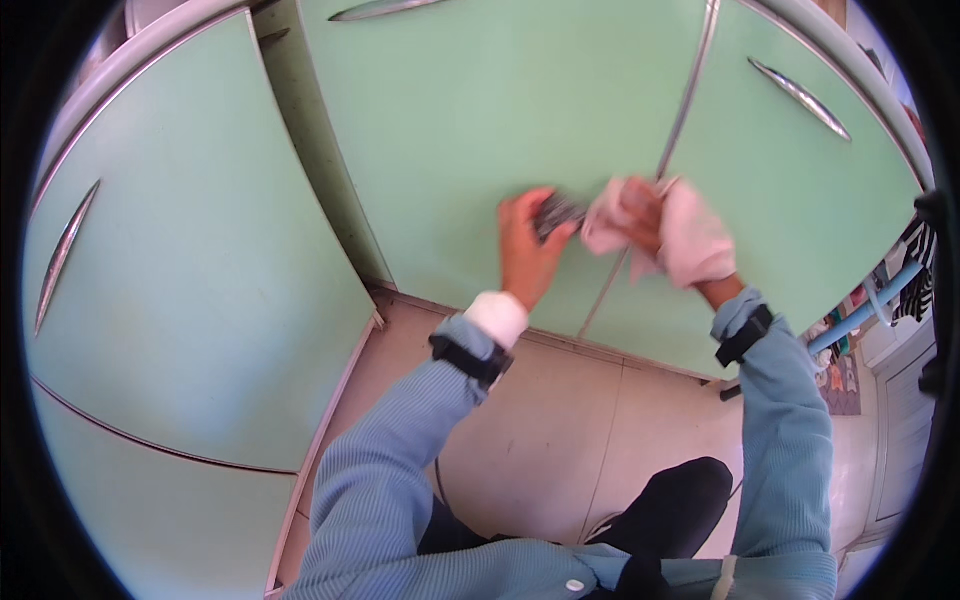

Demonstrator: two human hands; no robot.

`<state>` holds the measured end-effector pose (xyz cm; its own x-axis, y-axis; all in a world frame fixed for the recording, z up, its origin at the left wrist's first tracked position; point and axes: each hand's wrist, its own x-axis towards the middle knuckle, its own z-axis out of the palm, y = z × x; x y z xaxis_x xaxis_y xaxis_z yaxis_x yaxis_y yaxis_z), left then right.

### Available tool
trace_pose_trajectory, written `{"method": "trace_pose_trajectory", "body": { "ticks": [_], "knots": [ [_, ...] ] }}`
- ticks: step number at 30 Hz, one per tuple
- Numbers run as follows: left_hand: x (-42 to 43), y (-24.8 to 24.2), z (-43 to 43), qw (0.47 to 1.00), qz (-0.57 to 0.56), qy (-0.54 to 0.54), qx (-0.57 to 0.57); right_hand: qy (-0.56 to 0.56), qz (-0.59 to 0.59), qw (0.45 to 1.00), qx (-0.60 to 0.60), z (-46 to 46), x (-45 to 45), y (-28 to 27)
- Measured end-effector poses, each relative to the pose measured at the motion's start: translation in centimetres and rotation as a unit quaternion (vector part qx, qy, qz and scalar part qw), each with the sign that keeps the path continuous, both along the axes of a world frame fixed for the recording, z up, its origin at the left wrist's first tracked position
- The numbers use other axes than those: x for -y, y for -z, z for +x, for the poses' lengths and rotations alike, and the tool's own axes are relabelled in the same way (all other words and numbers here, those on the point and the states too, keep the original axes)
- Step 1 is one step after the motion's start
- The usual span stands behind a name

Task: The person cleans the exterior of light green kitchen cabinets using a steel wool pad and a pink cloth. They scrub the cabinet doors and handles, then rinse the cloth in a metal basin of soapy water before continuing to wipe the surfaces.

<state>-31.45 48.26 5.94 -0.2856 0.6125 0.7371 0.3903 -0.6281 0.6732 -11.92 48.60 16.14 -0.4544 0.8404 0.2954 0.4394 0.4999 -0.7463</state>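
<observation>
My left hand (pixel 526 236) is closed around a dark grey scouring pad (pixel 559 217), which looks like steel wool. It is held close to the pale green cabinet door (pixel 480 120). My right hand (pixel 641 210) grips a pink cloth (pixel 697 232), bunched in the fingers and draped over the back of the hand and the wrist. This cloth lies in front of the seam between the middle door and the right door (pixel 765 210). Both hands are close together, and the right one is blurred. Whether the pad or cloth touches the door, I cannot tell.
Curved metal handles stick out from the left (pixel 67 255) and right (pixel 801 99) doors. A dark gap (pixel 315 157) runs beside the middle door. Below is a tiled floor (pixel 555 420), with my bent knee (pixel 675 502) above it. A blue rail (pixel 862 311) stands at the far right.
</observation>
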Motion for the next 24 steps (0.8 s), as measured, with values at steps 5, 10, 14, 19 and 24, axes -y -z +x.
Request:
{"method": "trace_pose_trajectory", "body": {
  "ticks": [5, 10, 14, 19, 24],
  "knots": [
    [-1.2, 0.2, 2.6, 0.969, 0.129, -0.025, -0.21, 0.076, 0.588, 0.744, 0.309, 3.8, 0.5, -0.9],
    [4.3, 4.1, 0.9, 0.989, -0.147, 0.03, 0.012, 0.059, 0.545, 0.758, 0.353, 5.2, 0.7, 1.6],
    [0.5, -5.5, 3.4, 0.974, 0.14, -0.039, -0.174, 0.066, 0.539, 0.756, 0.366, 5.1, 0.3, 2.3],
    [2.9, 2.2, 3.8, 0.944, -0.097, 0.057, -0.309, 0.037, 0.574, 0.751, 0.324, 5.6, 0.1, 2.9],
    [0.0, 6.1, 4.9, 0.993, -0.019, 0.011, -0.12, 0.019, 0.516, 0.802, 0.3, 6.4, -0.1, 3.9]
  ]
}}
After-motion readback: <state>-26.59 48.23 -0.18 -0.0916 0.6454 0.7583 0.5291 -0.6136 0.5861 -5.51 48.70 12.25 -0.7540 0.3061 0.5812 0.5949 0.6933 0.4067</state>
